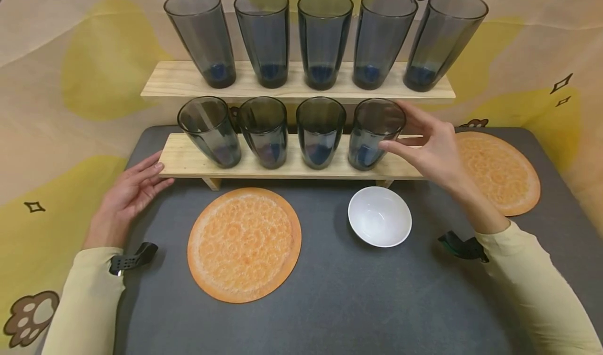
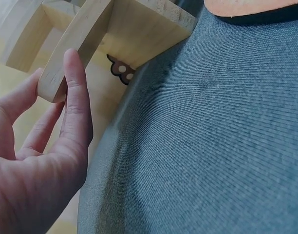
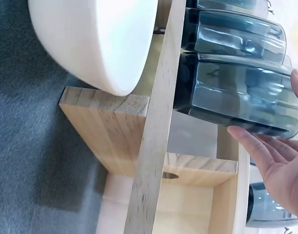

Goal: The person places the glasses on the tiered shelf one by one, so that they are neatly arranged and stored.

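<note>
A two-tier wooden rack stands at the back of the grey table mat. Its lower shelf carries several dark smoked glasses. My right hand holds the rightmost lower glass near its rim, thumb on the near side and fingers behind it. In the right wrist view the thumb touches that glass while the palm stays off it. My left hand lies flat with straight fingers against the left end of the lower shelf.
The upper shelf holds several more dark glasses. A white bowl sits in front of the rack, under my right wrist. One round orange placemat lies at centre left, and another lies at the right.
</note>
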Demonstrator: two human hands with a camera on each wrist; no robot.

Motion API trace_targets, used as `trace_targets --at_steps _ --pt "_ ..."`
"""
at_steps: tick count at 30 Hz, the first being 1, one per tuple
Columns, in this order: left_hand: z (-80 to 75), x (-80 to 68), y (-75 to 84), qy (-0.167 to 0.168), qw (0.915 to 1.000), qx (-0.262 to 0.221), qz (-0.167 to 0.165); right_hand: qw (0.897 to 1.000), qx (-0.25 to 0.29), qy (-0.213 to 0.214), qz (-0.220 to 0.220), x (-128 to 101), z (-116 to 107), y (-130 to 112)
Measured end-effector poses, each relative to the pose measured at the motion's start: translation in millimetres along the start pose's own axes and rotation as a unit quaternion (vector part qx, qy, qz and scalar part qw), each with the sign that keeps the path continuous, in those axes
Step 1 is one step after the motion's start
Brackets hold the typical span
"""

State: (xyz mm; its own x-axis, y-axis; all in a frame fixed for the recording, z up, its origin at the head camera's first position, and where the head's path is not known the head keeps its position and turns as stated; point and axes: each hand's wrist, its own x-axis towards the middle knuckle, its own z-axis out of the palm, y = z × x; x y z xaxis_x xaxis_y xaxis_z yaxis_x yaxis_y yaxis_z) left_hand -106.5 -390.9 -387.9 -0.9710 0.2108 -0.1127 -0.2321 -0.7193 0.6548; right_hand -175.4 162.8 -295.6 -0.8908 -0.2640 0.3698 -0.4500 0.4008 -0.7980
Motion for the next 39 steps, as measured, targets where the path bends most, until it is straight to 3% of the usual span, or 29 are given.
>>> trace_targets --at_steps 9,14,18,20,21,22,23,25,27,29,32,36,39 --pt "0.8 4.3 1.6 0.003 0.9999 0.008 -0.007 0.999 -0.006 -0.025 0.024 1 0 0" --pt "-2.0 0.9 7.0 0.016 0.9957 0.091 -0.007 0.997 -0.022 -0.078 0.021 -5 -4 1" --pt "-0.4 -2.6 12.3 0.039 0.9794 0.198 0.001 0.996 -0.037 -0.086 -0.003 -14 -16 6" --pt "4.1 -3.6 13.9 0.063 0.96 0.273 0.009 0.995 -0.061 -0.079 0.004 -21 -30 10" --pt "7.4 -4.3 14.8 0.081 0.9409 0.329 0.012 0.994 -0.085 -0.073 0.006 -24 -39 13" --pt "11.0 -5.3 15.6 0.096 0.9163 0.388 0.016 0.991 -0.116 -0.065 0.006 -28 -49 17" --pt "15.1 -6.1 16.5 0.112 0.8865 0.448 0.021 0.988 -0.144 -0.058 0.005 -32 -60 22" --pt "24.7 -7.9 18.0 0.141 0.8144 0.561 0.043 0.978 -0.203 -0.048 0.009 -39 -84 35" --pt "35.7 -10.0 20.0 0.17 0.7449 0.641 0.074 0.965 -0.261 -0.033 0.002 -45 -110 54" --pt "45.0 -11.8 22.4 0.179 0.6994 0.683 0.11 0.953 -0.301 -0.035 0.017 -52 -136 75" --pt "54.7 -11.7 28.0 0.153 0.6252 0.751 0.149 0.936 -0.348 -0.045 0.037 -66 -176 107" --pt "57.2 -7.2 37.6 0.086 0.5499 0.813 0.169 0.929 -0.363 -0.041 0.058 -82 -216 141" --pt "54.2 -6.5 46.8 0.068 0.5199 0.836 0.162 0.934 -0.347 -0.031 0.078 -88 -232 157"
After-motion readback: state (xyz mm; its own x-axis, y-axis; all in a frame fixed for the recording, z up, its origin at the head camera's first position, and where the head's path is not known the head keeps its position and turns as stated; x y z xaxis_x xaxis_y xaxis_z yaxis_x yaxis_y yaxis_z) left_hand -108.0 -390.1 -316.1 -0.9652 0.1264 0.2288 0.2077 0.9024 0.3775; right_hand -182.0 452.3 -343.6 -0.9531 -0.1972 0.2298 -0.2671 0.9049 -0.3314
